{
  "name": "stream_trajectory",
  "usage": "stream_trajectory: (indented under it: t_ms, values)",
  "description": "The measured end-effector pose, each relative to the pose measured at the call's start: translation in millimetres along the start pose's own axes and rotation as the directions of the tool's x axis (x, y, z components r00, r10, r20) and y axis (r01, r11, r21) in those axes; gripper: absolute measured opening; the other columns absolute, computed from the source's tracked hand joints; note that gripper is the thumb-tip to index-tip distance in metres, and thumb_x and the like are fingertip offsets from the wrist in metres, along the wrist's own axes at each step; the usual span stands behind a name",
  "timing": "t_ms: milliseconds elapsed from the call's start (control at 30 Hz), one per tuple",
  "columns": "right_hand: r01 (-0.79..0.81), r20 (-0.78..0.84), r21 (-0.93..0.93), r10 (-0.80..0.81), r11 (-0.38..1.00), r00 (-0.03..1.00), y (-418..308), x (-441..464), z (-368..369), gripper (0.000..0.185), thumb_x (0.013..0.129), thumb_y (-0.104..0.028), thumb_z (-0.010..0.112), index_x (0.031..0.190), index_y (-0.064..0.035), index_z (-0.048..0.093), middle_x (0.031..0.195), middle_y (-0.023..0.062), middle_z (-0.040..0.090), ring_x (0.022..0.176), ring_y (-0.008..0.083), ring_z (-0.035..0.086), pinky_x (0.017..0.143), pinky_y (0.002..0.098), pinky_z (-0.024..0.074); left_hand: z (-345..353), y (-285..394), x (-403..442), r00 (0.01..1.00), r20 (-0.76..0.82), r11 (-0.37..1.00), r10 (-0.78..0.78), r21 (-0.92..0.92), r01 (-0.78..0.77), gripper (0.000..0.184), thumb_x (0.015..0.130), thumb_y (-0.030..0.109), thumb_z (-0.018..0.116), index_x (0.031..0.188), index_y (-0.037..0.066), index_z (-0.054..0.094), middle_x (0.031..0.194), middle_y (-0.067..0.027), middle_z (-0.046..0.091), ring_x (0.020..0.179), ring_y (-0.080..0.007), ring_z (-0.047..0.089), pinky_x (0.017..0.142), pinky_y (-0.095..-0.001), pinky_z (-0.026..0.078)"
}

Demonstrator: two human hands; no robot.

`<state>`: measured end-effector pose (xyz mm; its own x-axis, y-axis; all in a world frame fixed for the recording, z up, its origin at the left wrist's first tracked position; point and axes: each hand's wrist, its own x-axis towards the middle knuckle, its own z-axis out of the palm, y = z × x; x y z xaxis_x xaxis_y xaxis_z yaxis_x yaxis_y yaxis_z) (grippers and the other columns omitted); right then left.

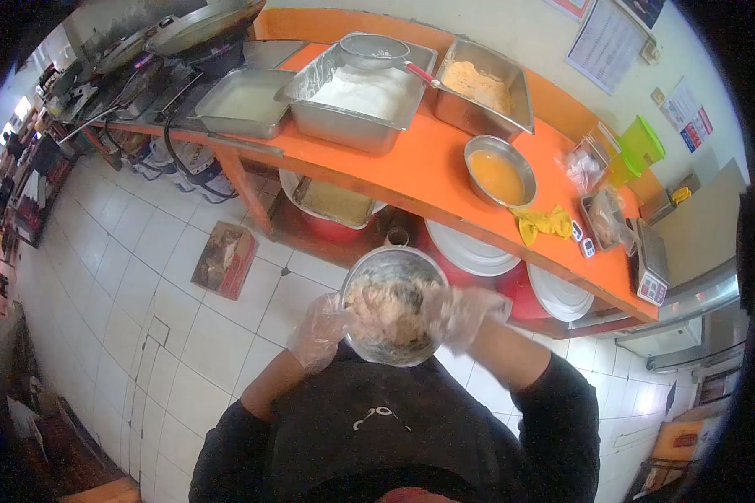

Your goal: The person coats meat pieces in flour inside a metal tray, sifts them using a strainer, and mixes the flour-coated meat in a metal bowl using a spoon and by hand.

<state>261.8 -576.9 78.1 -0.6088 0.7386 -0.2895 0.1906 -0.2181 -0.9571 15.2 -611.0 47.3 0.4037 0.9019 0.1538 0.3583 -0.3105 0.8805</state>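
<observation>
A round metal bowl (394,258) is in front of my dark apron, holding pale, floury pieces of food (386,314) that look coated in batter or flour. My left hand (320,331), in a clear plastic glove, is closed on the bowl's left rim. At the right side of the bowl is my right hand (461,317), also in a clear plastic glove and reaching over the rim. Motion blurs its fingers, so I cannot make out whether they grip anything.
An orange counter (411,180) bears a tray of white flour (361,92) with a sieve (373,50), a pan of orange-tinted powder (478,88), a bowl of orange liquid (497,176) and a scale (648,268). Below stand lidded red tubs (478,247). A cardboard box (225,260) lies on the floor.
</observation>
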Motion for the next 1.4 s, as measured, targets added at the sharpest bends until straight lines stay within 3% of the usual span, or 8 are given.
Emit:
stream_trajectory:
  t_ms: [233,367,533,600,667,967,1133,1400]
  values:
    - [-0.18,-0.064,0.789,0.371,0.588,0.927,16,-22,12,0.032,0.083,-0.015,0.04,0.111,-0.002,0.047,0.103,0.0146,0.053,0.093,0.0225,0.054,0.08,0.0315,0.0449,12,-26,-6,0.989,0.142,0.942,0.035,0.326,-0.08,0.033,0.072,0.008,0.046,0.105,0.006,0.054,0.11,-0.0176,0.049,0.104,-0.037,0.042,0.09,-0.0449,0.033]
    - [0.136,-0.096,-0.116,-0.147,0.984,0.985,17,-59,-59,0.019,0.078,-0.015,0.044,0.067,-0.0036,0.055,0.07,0.0094,0.055,0.066,0.0179,0.053,0.058,0.0295,0.0443,5,34,14,0.973,0.159,0.947,-0.169,-0.246,0.205,0.031,0.073,0.011,0.049,0.103,0.004,0.053,0.107,-0.0178,0.049,0.1,-0.0331,0.046,0.083,-0.0395,0.039]
    - [0.618,-0.017,0.497,-0.706,0.609,0.708,-13,-10,-54,0.018,0.077,-0.014,0.046,0.08,-0.0003,0.057,0.075,0.0118,0.057,0.065,0.0215,0.055,0.059,0.035,0.0458,22,49,27,0.96,0.192,0.692,-0.203,-0.666,0.279,0.037,0.077,0.015,0.052,0.111,-0.001,0.046,0.102,-0.0108,0.053,0.09,-0.0185,0.051,0.077,-0.0292,0.043]
    - [0.499,0.002,0.554,-0.6,0.666,0.8,-2,-10,-53,0.021,0.079,-0.015,0.046,0.086,0.0016,0.057,0.08,0.0124,0.058,0.066,0.0225,0.056,0.06,0.0354,0.0472,28,48,25,0.984,0.119,0.772,-0.131,-0.611,0.177,0.041,0.078,0.016,0.052,0.114,-0.004,0.044,0.099,-0.0078,0.055,0.087,-0.0129,0.052,0.076,-0.0259,0.043]
    - [-0.087,-0.058,0.768,0.204,0.635,0.977,36,-23,-50,0.024,0.081,-0.015,0.045,0.091,0.0035,0.056,0.085,0.0125,0.059,0.068,0.0235,0.057,0.061,0.0356,0.0486,28,54,21,0.998,0.035,0.882,-0.052,-0.467,0.062,0.04,0.079,0.016,0.052,0.113,-0.004,0.044,0.099,-0.008,0.055,0.087,-0.0131,0.052,0.076,-0.026,0.043]
    - [-0.122,0.194,0.79,-0.056,0.601,0.979,-22,-73,-25,0.02,0.083,-0.011,0.046,0.098,0.0007,0.053,0.092,0.0094,0.056,0.081,0.0151,0.056,0.069,0.0251,0.0485,29,28,8,0.99,0.067,0.967,0.121,0.217,-0.133,0.032,0.084,0.024,0.039,0.099,-0.002,0.053,0.101,-0.0168,0.05,0.095,-0.0286,0.049,0.087,-0.0354,0.036]
    - [-0.268,0.153,0.924,0.379,0.272,0.913,7,-92,-34,0.02,0.083,-0.01,0.046,0.098,0.0011,0.053,0.09,0.0088,0.056,0.08,0.0125,0.056,0.064,0.0238,0.0475,65,-42,2,0.988,0.003,0.933,-0.156,-0.328,0.149,0.031,0.082,0.023,0.041,0.092,-0.001,0.057,0.098,-0.0187,0.051,0.091,-0.0303,0.049,0.081,-0.0363,0.039]
    - [-0.323,0.256,0.883,0.229,0.339,0.939,22,-75,-27,0.023,0.084,-0.012,0.045,0.102,0.0021,0.05,0.093,0.0108,0.055,0.083,0.0151,0.055,0.072,0.0269,0.0475,48,38,20,0.968,-0.023,0.895,-0.251,-0.385,0.223,0.026,0.075,0.014,0.05,0.092,-0.004,0.054,0.085,-0.0106,0.057,0.072,-0.0166,0.055,0.064,-0.0284,0.045]
